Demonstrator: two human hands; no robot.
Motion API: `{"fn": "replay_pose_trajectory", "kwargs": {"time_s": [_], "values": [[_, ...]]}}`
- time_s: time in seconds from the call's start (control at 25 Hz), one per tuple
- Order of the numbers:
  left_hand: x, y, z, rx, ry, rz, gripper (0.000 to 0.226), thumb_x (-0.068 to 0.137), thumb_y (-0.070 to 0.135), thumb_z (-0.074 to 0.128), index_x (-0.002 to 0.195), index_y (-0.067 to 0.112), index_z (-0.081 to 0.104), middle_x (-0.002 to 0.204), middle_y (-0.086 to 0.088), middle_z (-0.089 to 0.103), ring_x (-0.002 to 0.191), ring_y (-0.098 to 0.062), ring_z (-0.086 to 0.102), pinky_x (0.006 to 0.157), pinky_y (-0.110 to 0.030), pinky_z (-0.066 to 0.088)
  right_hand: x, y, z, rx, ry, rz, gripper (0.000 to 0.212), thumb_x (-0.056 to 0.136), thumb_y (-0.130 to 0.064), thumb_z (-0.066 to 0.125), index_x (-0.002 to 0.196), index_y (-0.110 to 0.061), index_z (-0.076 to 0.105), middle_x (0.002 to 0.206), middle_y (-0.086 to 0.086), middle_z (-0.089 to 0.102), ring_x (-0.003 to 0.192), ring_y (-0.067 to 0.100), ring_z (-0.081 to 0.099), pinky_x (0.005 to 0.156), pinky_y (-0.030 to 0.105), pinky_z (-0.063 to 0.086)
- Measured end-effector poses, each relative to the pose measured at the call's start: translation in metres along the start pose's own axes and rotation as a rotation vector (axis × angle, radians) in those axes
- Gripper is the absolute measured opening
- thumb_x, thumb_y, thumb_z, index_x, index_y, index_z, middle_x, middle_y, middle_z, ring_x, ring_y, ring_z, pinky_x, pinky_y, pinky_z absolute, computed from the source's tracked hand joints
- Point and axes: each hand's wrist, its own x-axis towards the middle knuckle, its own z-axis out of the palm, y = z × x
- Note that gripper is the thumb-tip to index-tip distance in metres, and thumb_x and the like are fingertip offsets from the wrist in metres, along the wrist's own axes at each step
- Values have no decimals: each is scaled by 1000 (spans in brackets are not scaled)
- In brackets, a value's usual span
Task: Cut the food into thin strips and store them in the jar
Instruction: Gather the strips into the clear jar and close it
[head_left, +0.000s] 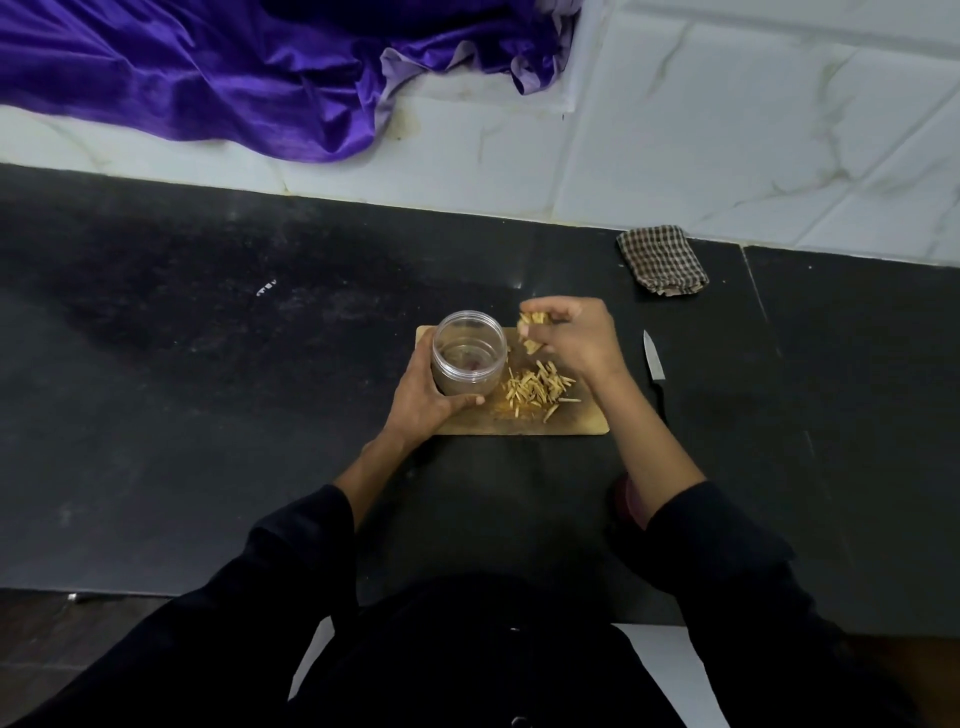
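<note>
at frame centre, our left hand (423, 400) grips the light, slick jar (469, 358) by its wall; our right hand (574, 338) pinches loose, brittle strips (531, 327) beside it.

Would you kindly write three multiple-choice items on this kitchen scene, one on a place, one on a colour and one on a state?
1. Where does the knife lie?
A. on the counter, right of the cutting board
B. inside the jar
C. on the checked cloth

2. What colour is the draped fabric at the back?
A. green
B. purple
C. orange

3. What is the right hand doing?
A. gripping the knife
B. resting flat on the counter
C. holding a pinch of cut strips beside the jar

Answers:
1 A, as the knife rests on the dark counter just past the right edge of the cutting board.
2 B, as the fabric is glossy purple.
3 C, as its fingers curl round strips next to the open jar, which the left hand grips.
</note>
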Motion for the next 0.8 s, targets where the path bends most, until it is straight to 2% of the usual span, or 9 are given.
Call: {"fn": "replay_pose_trajectory", "kwargs": {"time_s": [0.16,0.24,0.32,0.4,0.52,0.6,0.68,0.8], "values": [[1,-1,0,4,-2,-9,98,60,30,88,139,31,30,122,28,41,116,3,43,90,-13,32,-3,-35,35,-174,-125,-143,32,81,-10,79,112,-13,74,111,0,72,100,10,66,92,30,55],[2,-3,0,9,-11,-3,96,60,33,88,138,32,31,126,21,46,117,0,46,94,-19,37,-4,-39,48,-381,-158,-179,32,84,-15,77,115,-14,72,116,1,71,105,13,65,94,28,52],[3,-5,1,16,-10,5,95,59,35,88,136,33,32,128,16,49,118,-2,49,99,-29,42,-6,-40,52,-520,-116,-213,28,88,-13,73,116,-15,72,118,1,70,105,15,66,93,27,51],[3,-7,1,25,-2,10,95,58,36,88,136,35,32,127,16,50,118,-3,49,100,-35,43,-6,-37,48,-512,-65,-246,24,90,-7,68,112,-14,74,115,2,72,101,14,68,93,31,55],[4,-7,1,28,5,16,96,56,35,89,135,35,34,127,17,51,119,-3,49,101,-36,43,-6,-16,25,-382,12,-189,16,92,-6,66,103,-11,76,104,3,75,88,14,71,83,34,59],[3,-8,0,23,2,14,95,56,34,89,134,35,34,127,18,51,119,-2,48,100,-32,42,-1,8,9,-482,29,-120,14,94,-12,65,101,-13,77,104,2,75,87,15,71,84,33,57],[3,-7,1,19,0,9,95,57,33,89,133,38,32,126,21,49,118,2,47,97,-23,38,0,29,2,-630,-72,-32,22,94,-20,65,114,-13,72,117,5,71,105,19,67,92,31,50],[3,-7,1,24,4,3,96,58,33,89,134,39,31,124,24,48,114,8,45,92,-15,35,-4,47,10,-779,-265,17,51,94,-36,64,139,-17,53,141,7,55,127,24,53,105,36,41]]}}
